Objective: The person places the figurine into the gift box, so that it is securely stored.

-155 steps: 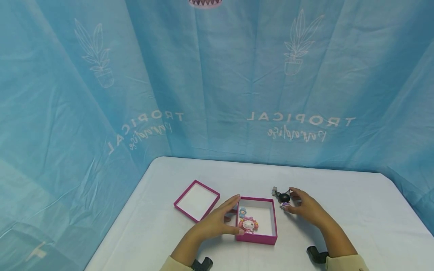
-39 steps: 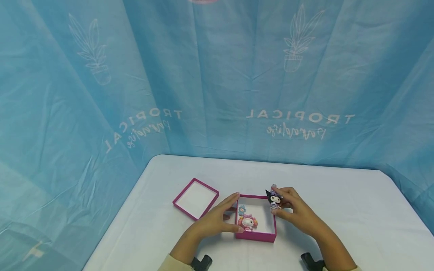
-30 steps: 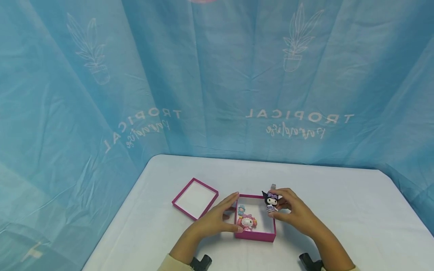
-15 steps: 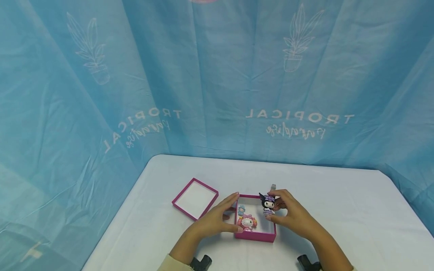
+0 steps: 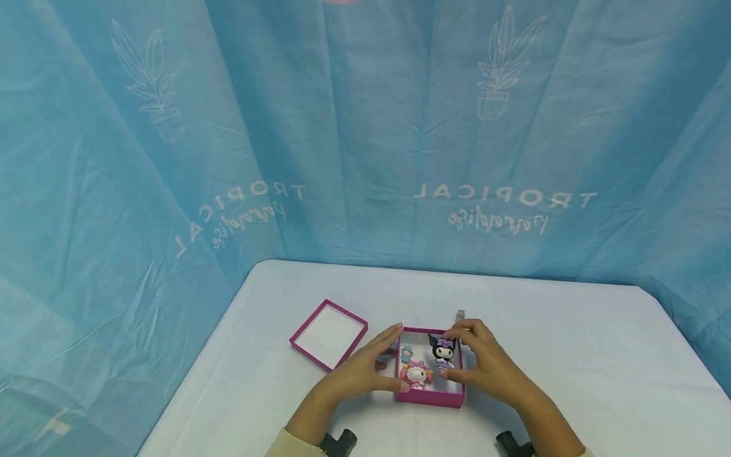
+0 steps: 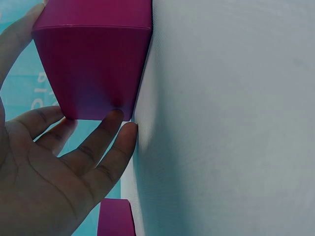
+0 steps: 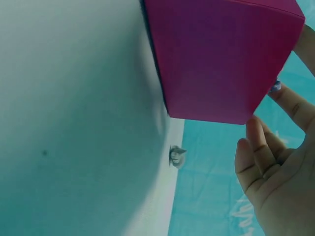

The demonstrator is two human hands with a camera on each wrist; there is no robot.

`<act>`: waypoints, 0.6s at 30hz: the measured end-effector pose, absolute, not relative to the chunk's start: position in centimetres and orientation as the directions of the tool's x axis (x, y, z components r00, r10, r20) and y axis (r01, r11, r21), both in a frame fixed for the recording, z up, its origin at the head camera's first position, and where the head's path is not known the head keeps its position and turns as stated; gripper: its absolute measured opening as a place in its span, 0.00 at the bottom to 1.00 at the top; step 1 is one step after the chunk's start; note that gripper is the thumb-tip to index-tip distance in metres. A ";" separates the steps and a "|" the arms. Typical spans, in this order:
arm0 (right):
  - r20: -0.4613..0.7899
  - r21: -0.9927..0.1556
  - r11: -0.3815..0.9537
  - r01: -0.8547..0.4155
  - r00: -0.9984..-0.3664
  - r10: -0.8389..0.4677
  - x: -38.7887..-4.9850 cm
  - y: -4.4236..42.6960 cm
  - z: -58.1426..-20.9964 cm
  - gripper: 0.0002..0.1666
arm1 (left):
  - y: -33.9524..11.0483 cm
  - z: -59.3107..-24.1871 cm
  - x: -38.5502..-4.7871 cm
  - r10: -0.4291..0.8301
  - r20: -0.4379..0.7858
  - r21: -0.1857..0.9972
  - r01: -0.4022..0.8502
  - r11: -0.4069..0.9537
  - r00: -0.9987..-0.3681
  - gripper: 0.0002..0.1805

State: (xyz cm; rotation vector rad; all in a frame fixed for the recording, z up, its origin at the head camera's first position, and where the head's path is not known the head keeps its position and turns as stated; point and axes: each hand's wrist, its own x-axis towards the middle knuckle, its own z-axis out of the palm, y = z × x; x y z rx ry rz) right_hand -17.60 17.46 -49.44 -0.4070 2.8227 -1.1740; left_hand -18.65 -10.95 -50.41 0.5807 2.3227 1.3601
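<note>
A magenta box (image 5: 429,398) with a white inside lies on the table, holding a small blue figure (image 5: 407,354) and a pink figure (image 5: 416,375) on its left side. My left hand (image 5: 360,376) grips the box's left side, thumb at the front corner; in the left wrist view the fingertips of the left hand (image 6: 74,162) touch the magenta wall (image 6: 93,73). My right hand (image 5: 493,365) pinches a black and purple figure (image 5: 443,353) inside the right part of the box. The right wrist view shows my right hand (image 7: 285,162) beside the box (image 7: 216,64), the figure mostly hidden.
The magenta-edged lid (image 5: 328,335) lies with its white inside up, left of the box. A small grey figure (image 5: 460,315) is behind the box's right corner, near my right fingers. A white cloth (image 5: 599,355) covers the table, and a blue curtain (image 5: 365,127) hangs behind.
My right hand has picked up the black and purple figure from right of the box and carried it left, over the right wall and down into the box. The left hand has stayed on the box.
</note>
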 end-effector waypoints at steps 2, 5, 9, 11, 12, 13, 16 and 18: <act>0.054 -0.687 0.689 -0.229 -0.963 -0.265 -17.7 17.4 -49.7 0.38 | -10.9 -50.4 -18.6 0.530 -0.122 0.882 0.153 0.445 -0.839 0.58; 0.053 -0.662 0.711 -0.236 -0.962 -0.270 -17.8 17.3 -49.8 0.39 | -11.0 -50.3 -18.6 0.532 -0.119 0.884 0.155 0.441 -0.838 0.58; 0.041 -0.645 0.726 -0.239 -0.959 -0.279 -17.9 17.2 -49.9 0.40 | -11.0 -50.4 -18.6 0.534 -0.113 0.884 0.160 0.439 -0.838 0.58; 0.031 -0.640 0.730 -0.238 -0.958 -0.285 -17.9 17.2 -50.0 0.40 | -11.0 -50.4 -18.6 0.533 -0.114 0.882 0.161 0.442 -0.838 0.58; 0.028 -0.639 0.730 -0.241 -0.956 -0.292 -18.0 17.2 -50.0 0.39 | -11.0 -50.5 -18.7 0.532 -0.116 0.879 0.162 0.448 -0.839 0.58; 0.022 -0.636 0.733 -0.241 -0.955 -0.296 -18.0 17.2 -50.1 0.39 | -11.0 -50.5 -18.7 0.530 -0.117 0.876 0.164 0.453 -0.840 0.58; 0.015 -0.635 0.728 -0.257 -0.947 -0.321 -18.2 17.1 -50.2 0.38 | -11.0 -50.5 -18.7 0.527 -0.121 0.870 0.166 0.465 -0.841 0.58; 0.012 -0.634 0.727 -0.265 -0.943 -0.333 -18.3 17.0 -50.3 0.38 | -11.0 -50.5 -18.7 0.527 -0.119 0.867 0.170 0.467 -0.841 0.58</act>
